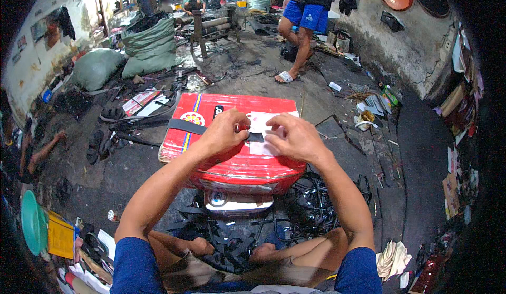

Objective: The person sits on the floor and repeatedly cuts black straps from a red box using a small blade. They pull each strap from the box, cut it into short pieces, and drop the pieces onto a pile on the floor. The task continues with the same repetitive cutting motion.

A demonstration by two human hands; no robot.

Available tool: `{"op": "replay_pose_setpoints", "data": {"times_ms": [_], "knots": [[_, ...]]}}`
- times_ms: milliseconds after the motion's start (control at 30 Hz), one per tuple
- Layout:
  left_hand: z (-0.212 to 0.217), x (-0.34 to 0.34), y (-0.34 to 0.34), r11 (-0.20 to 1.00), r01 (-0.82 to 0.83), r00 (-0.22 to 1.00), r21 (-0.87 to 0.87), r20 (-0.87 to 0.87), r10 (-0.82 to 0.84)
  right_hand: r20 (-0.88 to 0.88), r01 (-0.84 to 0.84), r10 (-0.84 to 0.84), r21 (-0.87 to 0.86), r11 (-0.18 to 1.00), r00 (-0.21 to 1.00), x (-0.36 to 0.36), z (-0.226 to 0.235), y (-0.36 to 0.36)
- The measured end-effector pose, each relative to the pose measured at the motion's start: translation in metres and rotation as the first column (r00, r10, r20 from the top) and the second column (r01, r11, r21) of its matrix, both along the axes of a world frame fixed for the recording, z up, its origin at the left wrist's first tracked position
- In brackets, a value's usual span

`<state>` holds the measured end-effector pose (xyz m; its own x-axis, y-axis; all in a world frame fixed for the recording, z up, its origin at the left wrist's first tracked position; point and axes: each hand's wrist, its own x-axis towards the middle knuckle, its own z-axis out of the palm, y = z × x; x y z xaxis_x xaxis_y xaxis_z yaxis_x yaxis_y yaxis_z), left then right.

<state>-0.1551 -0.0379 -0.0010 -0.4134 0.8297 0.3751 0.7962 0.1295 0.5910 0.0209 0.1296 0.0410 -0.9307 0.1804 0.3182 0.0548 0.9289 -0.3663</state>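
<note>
A small black piece [255,136] shows between left hand [226,130] and right hand [298,140]

Head-worn fisheye, facing down and forward, near red box [237,163].

The red box [237,159] before me has a glossy, wrinkled, plastic-looking skin; its black strip [187,126] looks like matt rubber, the white sheet [259,121] like paper. My blue sleeves [137,265] are matt cloth; the wall [416,51] looks rough.
</note>
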Motion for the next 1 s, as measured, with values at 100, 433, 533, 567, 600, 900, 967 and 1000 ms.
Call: {"op": "replay_pose_setpoints", "data": {"times_ms": [100,433,533,567,600,900,967,1000], "knots": [[-0.010,0.003,0.003,0.996,0.042,0.994,0.078,0.095,-0.049,-0.006,0.012,-0.012,0.115,0.993,1.000,-0.016,-0.009,-0.017],[-0.007,0.045,0.051,0.974,0.140,0.949,0.180,0.256,-0.184,0.043,0.157,-0.157,-0.007,0.988,0.987,0.021,0.005,0.010],[-0.011,0.051,0.058,0.959,0.158,0.934,0.236,0.278,-0.223,-0.058,0.150,-0.150,-0.011,0.989,0.987,0.029,-0.001,0.017],[-0.014,0.052,0.059,0.952,0.165,0.928,0.256,0.285,-0.238,-0.095,0.148,-0.149,-0.015,0.989,0.984,0.032,-0.003,0.018],[-0.017,0.052,0.061,0.947,0.168,0.924,0.273,0.290,-0.248,-0.122,0.136,-0.130,0.043,0.990,0.984,0.035,-0.003,0.020],[-0.018,0.054,0.058,0.935,0.180,0.966,0.306,0.124,-0.226,-0.220,0.063,0.007,0.310,0.949,0.975,0.042,-0.007,0.021],[-0.019,0.051,0.058,0.933,0.193,0.971,0.304,0.078,-0.226,-0.219,0.012,0.057,0.301,0.954,0.974,0.039,-0.009,0.026],[-0.019,0.050,0.057,0.932,0.198,0.973,0.303,0.056,-0.225,-0.214,0.010,0.057,0.300,0.954,0.975,0.039,-0.011,0.026]]}}
